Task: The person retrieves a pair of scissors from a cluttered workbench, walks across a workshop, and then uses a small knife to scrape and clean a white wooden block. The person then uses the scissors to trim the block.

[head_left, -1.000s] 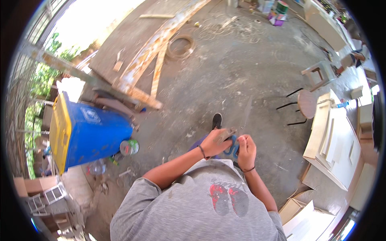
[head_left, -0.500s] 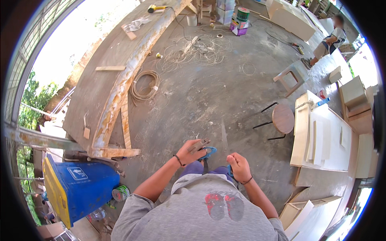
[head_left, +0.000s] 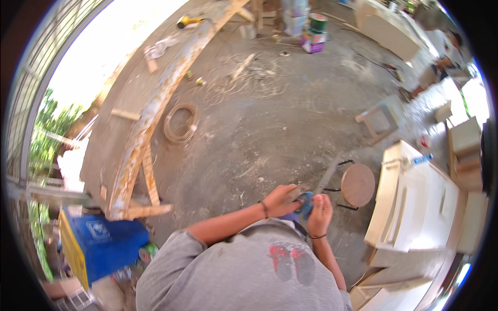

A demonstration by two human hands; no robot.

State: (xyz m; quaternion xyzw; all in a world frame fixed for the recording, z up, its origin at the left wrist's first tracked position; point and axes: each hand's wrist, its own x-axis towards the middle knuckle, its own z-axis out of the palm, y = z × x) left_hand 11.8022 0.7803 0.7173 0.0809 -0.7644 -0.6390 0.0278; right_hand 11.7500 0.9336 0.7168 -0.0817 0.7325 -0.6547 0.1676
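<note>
Low in the middle of the frame, the left hand [head_left: 280, 201] and the right hand [head_left: 320, 211] meet just above the grey shirt, both closed on a small blue tool [head_left: 305, 203] held between them. A thin grey strip [head_left: 327, 178] rises from the tool toward the round stool [head_left: 357, 184] just to its right; what joins them is too blurred to tell.

At the top centre stand a green-lidded paint can [head_left: 317, 22] and a purple box [head_left: 313, 43] beside it; their contents cannot be seen. At the lower left sits a blue and yellow bin [head_left: 98, 243], lying on its side, its inside hidden. Pale cabinet panels [head_left: 415, 207] fill the right edge.

A long wooden beam [head_left: 155, 109] runs from the upper middle down to the left, with a coil of hose [head_left: 180, 122] on the concrete floor [head_left: 270, 119] beside it.

Against half a second ago, the right hand has come in from apart to join the left on the tool, and the view has tipped so the bin sits lower and the stool nearer the hands.
</note>
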